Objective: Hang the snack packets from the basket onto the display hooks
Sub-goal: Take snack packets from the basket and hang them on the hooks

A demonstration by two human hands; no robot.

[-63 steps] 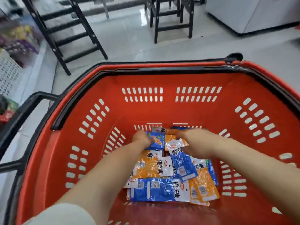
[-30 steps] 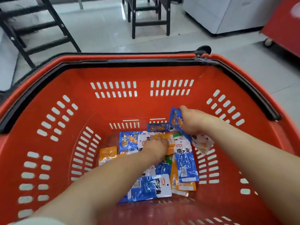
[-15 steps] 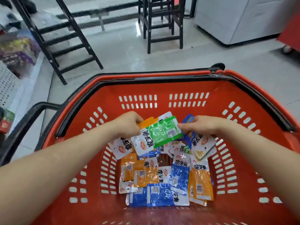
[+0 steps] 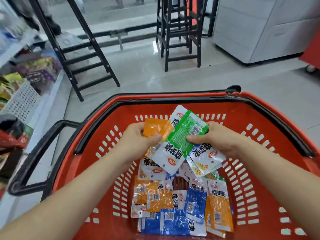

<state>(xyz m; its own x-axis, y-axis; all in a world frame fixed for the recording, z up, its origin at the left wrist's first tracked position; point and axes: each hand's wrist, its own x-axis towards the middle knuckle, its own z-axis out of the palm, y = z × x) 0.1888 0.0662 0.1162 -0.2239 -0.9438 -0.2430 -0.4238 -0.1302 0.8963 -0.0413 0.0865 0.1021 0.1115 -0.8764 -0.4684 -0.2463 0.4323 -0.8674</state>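
Two hands meet above the red basket (image 4: 242, 115), each clamped on snack packets. Your left hand (image 4: 136, 141) pins an orange packet (image 4: 153, 127) under its thumb. Your right hand (image 4: 221, 141) pinches a green packet (image 4: 187, 134) at its edge, with a white packet (image 4: 207, 157) held beneath. The green packet overlaps the orange one and touches it. More blue and orange packets (image 4: 173, 208) lie heaped on the basket floor, towards its near edge. A black stepladder (image 4: 86, 54) and dark stools (image 4: 180, 32) stand on the tiled floor beyond the basket's far rim.
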